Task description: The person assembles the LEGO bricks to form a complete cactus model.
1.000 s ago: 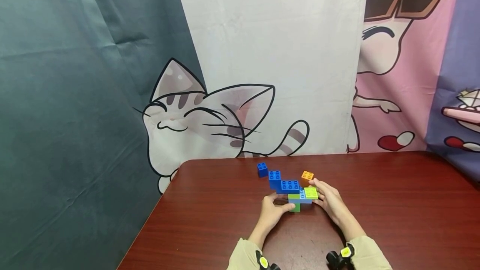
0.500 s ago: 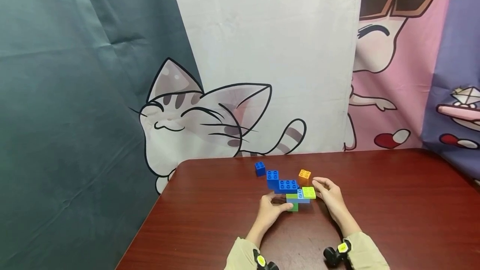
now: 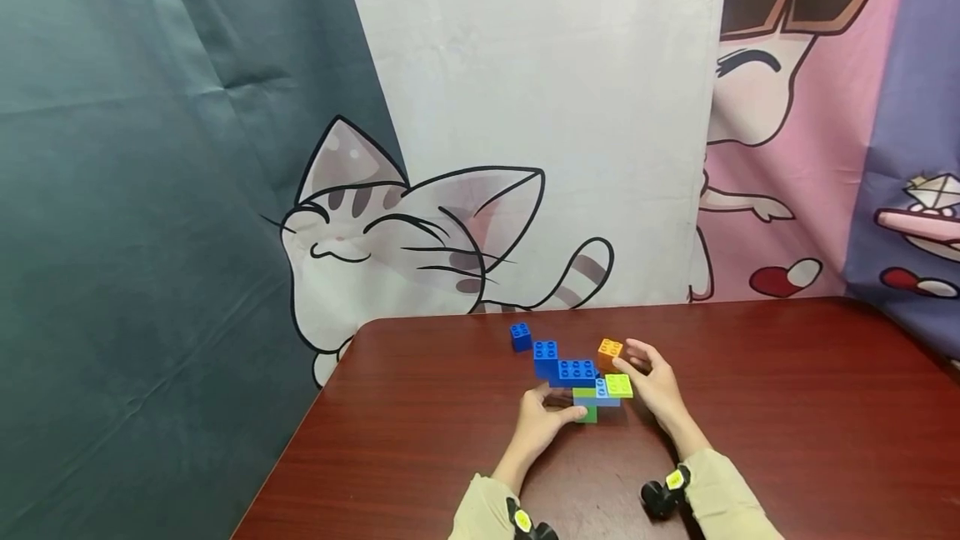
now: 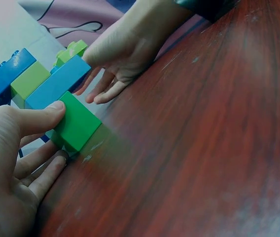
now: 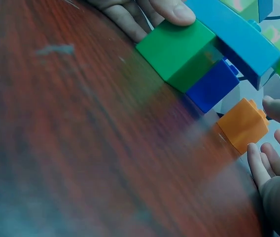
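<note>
Stepped block build (image 3: 597,401) upright on tabletop (image 3: 390,440): green block (image 5: 177,52) at bottom, pinched by my left hand (image 3: 538,430); light-blue block (image 5: 236,42) across it; lime blocks (image 3: 619,386), dark-blue blocks (image 3: 576,380) higher. Orange block (image 3: 610,348), studs up, just beside my right hand (image 3: 658,386).

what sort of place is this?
Probably an indoor play or recording corner: glossy reddish-brown wood-look table, multicoloured studded plastic bricks, and behind them a wrinkled, cartoon-printed fabric backdrop.

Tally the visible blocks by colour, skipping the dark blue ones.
Lime blocks: 2
Green block: 1
Light blue block: 1
Orange block: 1
Total: 5
</note>
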The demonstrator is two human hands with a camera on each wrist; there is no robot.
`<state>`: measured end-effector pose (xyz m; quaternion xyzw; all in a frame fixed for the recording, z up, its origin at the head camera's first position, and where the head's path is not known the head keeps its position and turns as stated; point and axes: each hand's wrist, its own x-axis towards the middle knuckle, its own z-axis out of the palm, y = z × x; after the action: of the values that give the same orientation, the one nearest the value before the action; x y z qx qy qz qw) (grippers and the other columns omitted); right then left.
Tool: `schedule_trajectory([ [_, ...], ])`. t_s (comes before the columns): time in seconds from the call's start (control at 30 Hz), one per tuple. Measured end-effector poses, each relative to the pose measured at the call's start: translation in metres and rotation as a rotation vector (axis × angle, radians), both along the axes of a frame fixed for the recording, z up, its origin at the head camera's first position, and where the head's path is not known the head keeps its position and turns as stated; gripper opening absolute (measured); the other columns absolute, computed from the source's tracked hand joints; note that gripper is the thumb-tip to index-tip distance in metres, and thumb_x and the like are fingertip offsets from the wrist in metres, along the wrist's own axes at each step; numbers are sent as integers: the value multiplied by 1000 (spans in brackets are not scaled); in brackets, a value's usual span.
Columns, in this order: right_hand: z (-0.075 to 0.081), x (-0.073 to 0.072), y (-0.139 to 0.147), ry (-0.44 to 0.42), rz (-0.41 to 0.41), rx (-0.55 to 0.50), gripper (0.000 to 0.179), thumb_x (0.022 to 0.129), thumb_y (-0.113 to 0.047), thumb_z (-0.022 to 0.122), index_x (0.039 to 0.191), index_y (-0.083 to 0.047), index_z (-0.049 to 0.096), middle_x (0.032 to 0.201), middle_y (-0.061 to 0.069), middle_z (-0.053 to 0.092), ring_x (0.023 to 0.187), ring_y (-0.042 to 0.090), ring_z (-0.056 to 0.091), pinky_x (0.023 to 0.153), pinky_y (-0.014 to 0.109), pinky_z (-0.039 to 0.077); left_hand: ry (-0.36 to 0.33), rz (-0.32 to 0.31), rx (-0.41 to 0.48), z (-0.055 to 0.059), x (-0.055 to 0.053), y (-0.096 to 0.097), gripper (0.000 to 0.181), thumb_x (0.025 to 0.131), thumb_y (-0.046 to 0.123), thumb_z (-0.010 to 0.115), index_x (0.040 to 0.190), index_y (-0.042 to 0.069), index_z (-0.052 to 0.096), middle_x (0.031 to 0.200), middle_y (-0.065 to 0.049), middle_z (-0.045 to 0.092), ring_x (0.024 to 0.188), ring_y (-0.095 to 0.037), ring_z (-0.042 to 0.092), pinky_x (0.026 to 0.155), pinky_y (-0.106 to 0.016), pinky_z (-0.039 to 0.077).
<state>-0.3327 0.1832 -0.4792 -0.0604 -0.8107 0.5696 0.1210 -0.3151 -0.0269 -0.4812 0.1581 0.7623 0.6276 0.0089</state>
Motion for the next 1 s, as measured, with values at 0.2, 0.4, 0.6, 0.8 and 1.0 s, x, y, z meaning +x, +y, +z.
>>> schedule_trajectory([
  [0.2,-2,-6,2,-20,47,12,62,94,-31,64,145,-3,40,145,25,45,132,38,43,112,51,37,11,5,-2,-1,1,0,29,80,11,79,107,5,72,101,-15,73,86,-17,70,73,-19,55],
  [0.4,-2,-8,3,-31,61,43,64,94,-32,65,145,-3,41,144,28,45,133,40,42,111,54,37,5,4,-23,-3,-1,0,30,80,15,79,108,6,72,100,-13,74,83,-8,69,74,-17,54],
  [0.6,-2,-10,1,-45,52,90,65,94,-37,63,146,-5,41,142,28,47,131,41,44,108,53,40,22,6,-27,-3,-3,1,30,80,16,80,107,6,72,100,-13,74,82,-7,69,73,-18,55],
  [0.8,-3,-9,-1,-53,9,101,55,97,-33,60,142,-6,47,137,26,53,125,38,51,102,44,46,13,24,-32,0,0,3,29,81,12,78,107,3,71,101,-15,73,85,-15,70,72,-16,54],
  [1.0,-1,-10,-1,-38,-20,98,49,97,-30,61,139,-7,52,133,25,58,122,36,55,86,20,43,20,29,-28,2,0,4,28,81,6,76,107,-1,70,101,-22,72,88,-29,70,72,-17,55],
])
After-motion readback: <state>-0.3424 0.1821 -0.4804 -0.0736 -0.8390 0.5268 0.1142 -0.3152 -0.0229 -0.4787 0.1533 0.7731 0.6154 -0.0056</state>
